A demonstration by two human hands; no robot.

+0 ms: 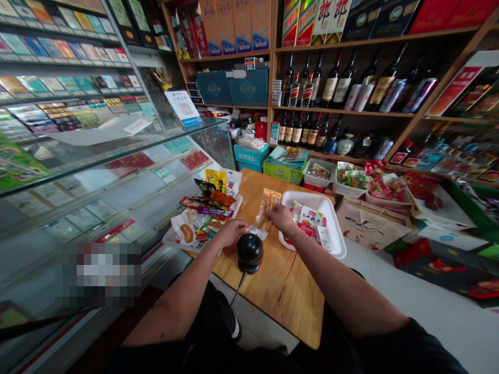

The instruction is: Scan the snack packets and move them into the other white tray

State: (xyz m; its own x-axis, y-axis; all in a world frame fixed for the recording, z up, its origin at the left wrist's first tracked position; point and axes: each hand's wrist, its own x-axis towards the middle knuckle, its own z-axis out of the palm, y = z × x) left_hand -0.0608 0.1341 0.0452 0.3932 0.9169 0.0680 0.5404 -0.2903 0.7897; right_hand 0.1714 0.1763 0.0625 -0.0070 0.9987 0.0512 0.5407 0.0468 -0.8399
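My right hand pinches a clear snack packet with an orange top, held over the wooden table. My left hand has its fingers closed at the edge of a small clear plastic packet; whether this is part of the same packaging I cannot tell. Just below the hands stands a black dome-shaped scanner with a cable. Left of it, a white tray is heaped with mixed snack packets. To the right, a second white tray holds a few packets.
The wooden table stands between my knees. A glass display counter runs along the left. Shelves of bottles and boxes rise behind. Snack bins and a paper bag sit on the right.
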